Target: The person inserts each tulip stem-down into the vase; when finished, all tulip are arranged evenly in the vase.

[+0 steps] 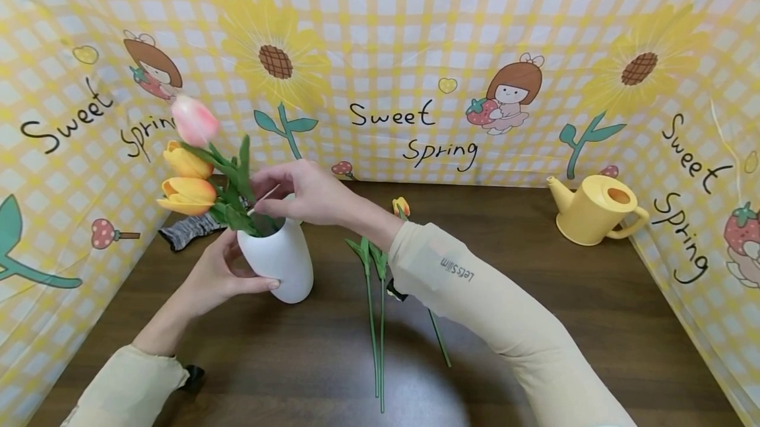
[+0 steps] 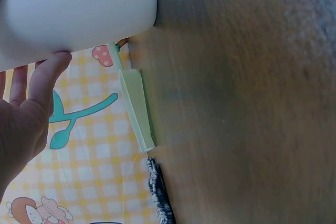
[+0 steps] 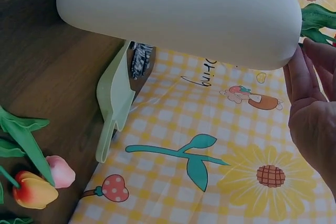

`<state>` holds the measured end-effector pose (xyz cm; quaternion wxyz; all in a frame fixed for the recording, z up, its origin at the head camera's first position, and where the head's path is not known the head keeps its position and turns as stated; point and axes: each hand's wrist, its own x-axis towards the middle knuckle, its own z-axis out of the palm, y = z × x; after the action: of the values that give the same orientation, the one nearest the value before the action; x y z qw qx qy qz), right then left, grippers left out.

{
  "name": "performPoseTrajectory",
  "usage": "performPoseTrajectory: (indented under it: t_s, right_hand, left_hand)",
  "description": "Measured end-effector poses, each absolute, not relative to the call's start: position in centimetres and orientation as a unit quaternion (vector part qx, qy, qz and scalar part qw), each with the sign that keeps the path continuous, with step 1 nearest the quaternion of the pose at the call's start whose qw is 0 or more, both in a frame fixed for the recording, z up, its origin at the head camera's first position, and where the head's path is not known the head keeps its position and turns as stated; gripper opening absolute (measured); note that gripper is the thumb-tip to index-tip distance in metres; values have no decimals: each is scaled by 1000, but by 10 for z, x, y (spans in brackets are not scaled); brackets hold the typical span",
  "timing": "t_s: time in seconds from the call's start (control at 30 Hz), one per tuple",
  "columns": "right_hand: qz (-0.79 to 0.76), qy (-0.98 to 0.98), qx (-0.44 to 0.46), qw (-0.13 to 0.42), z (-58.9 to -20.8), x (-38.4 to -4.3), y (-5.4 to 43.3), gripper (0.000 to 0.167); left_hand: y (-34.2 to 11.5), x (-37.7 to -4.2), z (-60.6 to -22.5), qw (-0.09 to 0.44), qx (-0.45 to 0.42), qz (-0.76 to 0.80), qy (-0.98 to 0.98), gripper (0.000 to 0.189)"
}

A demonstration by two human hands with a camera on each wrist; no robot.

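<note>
A white vase (image 1: 284,265) leans a little to the left above the wooden table. My left hand (image 1: 216,275) grips its side, thumb across the front and the other fingers behind. At the mouth, my right hand (image 1: 311,196) pinches the rim, with the fingers outside it in the right wrist view. A pink tulip (image 1: 194,121) and two yellow-orange tulips, one of them the lower tulip (image 1: 187,196), stand in the vase and lean left. Green leaves (image 3: 317,22) poke from the mouth beside my right thumb. The tulips' lower stems are hidden inside.
Loose tulip stems (image 1: 381,341) lie mid-table under my right forearm, near a yellow-orange bloom (image 1: 401,206). A yellow watering can (image 1: 594,212) stands at the back right. By the left cloth wall are a grey-and-black knitted item (image 1: 192,229) and a pale green dustpan (image 3: 113,93).
</note>
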<state>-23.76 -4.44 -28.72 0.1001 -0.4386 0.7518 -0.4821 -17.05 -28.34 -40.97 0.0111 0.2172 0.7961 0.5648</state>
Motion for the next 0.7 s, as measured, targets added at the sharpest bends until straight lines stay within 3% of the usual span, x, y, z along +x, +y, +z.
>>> performPoseTrajectory:
  t_s: [0.27, 0.43, 0.7]
  right_hand:
    - [-533, 738, -404, 92, -293, -234, -43, 40]
    - [-627, 690, -332, 145, -293, -233, -41, 51]
    - [-724, 621, -223, 203, -287, -231, -21, 44]
  left_hand:
    - [-283, -170, -409, 13, 213, 566, 797, 103]
    - [-282, -170, -409, 11, 210, 567, 796, 98]
    - [-281, -170, -410, 7, 203, 567, 798, 96]
